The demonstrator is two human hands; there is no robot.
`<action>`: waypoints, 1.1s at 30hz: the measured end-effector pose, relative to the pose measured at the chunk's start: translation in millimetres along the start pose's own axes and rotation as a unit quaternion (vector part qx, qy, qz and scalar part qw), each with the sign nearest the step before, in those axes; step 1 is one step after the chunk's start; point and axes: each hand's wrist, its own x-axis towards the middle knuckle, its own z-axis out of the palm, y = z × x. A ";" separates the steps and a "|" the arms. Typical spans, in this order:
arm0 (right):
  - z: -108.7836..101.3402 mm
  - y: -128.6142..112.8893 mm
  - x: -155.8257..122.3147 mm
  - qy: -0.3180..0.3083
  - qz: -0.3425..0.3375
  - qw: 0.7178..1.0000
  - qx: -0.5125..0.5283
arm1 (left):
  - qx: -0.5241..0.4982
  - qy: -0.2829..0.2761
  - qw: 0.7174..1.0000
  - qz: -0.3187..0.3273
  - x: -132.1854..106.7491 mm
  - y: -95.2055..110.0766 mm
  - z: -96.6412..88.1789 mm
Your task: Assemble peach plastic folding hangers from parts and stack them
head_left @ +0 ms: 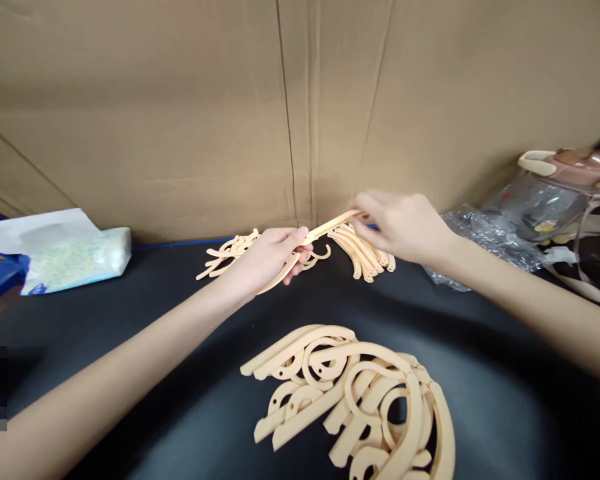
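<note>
Over the back of the black table, my left hand (275, 257) pinches a beige plastic folding hanger (333, 225) near its middle. One arm of the hanger slants up to the right, and another curved arm hangs below my left fingers. My right hand (400, 223), slightly blurred, has its fingers closed on the upper arm's far end. Behind my left hand lie loose thin hanger pieces (223, 253), partly hidden. Under my right hand is a bundle of curved hanger arms (363, 250). Nearer to me sits a pile of beige hangers (380, 350) with hooks and arms overlapping.
A cardboard wall (205, 133) rises behind the black table (180, 413). At the left lies a pack of tissues (80, 260). Crumpled clear plastic (485, 240) and a large transparent bottle (540, 200) with a brownish lid stand at the right.
</note>
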 end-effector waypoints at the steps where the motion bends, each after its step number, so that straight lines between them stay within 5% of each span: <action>1: -1.4 -6.0 -0.6 -0.035 -0.051 0.996 -0.057 | 0.008 0.014 1.000 0.005 0.3 0.3 2.3; 3: -3.2 -18.4 -0.1 -0.086 -0.101 0.984 -0.118 | 0.009 0.034 0.999 0.013 1.9 0.2 7.4; 6: -2.1 -33.1 3.0 -0.102 -0.088 0.982 -0.135 | 0.002 0.036 0.999 0.017 3.2 0.7 14.5; 10: 4.9 -42.0 5.9 -0.135 -0.090 0.982 -0.095 | -0.010 0.010 1.000 0.021 3.4 0.9 18.4; 15: 23.1 -41.3 17.5 -0.124 -0.013 0.992 0.030 | 0.040 0.029 0.997 0.059 9.7 -7.0 12.2; 20: 41.1 -18.7 37.9 -0.134 0.067 0.980 0.130 | 0.180 0.038 0.976 0.119 5.2 -10.0 -8.8; 27: 60.9 -18.5 19.6 -0.133 0.079 0.988 0.031 | 0.253 0.148 0.955 0.043 22.2 -14.6 -62.3; 33: 76.1 -24.8 18.6 -0.152 0.033 0.987 -0.049 | 0.371 0.199 0.906 0.038 42.2 -35.3 -63.1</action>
